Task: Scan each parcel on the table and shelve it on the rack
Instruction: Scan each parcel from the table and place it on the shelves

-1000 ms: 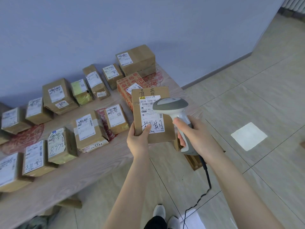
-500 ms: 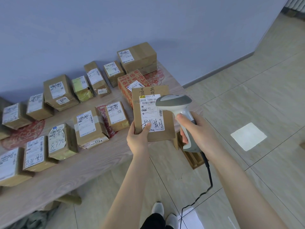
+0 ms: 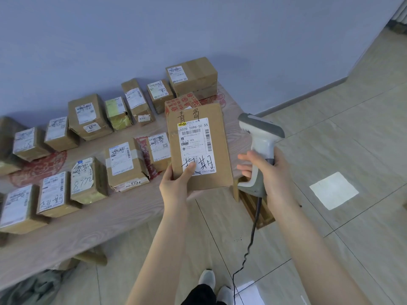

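My left hand (image 3: 176,186) holds a flat brown parcel (image 3: 220,137) by its lower left corner, thumb pressed on the white shipping label with black handwriting. The parcel stands upright over the right end of the wooden table (image 3: 92,230). My right hand (image 3: 269,172) grips the handle of a grey and white barcode scanner (image 3: 259,137), which sits just right of the parcel with its head pointing left. A black cable hangs from the scanner to the floor. The rack is out of view.
Several labelled cardboard parcels lie in rows on the table, among them a large box (image 3: 193,78) at the far right and one marked 5144 (image 3: 125,166). A blue wall runs behind. Tiled floor with a bright light patch (image 3: 333,190) lies to the right. My shoes (image 3: 214,285) show below.
The scanner has moved right, off the parcel's label, so the whole label now shows. The parcel stays in my left hand.
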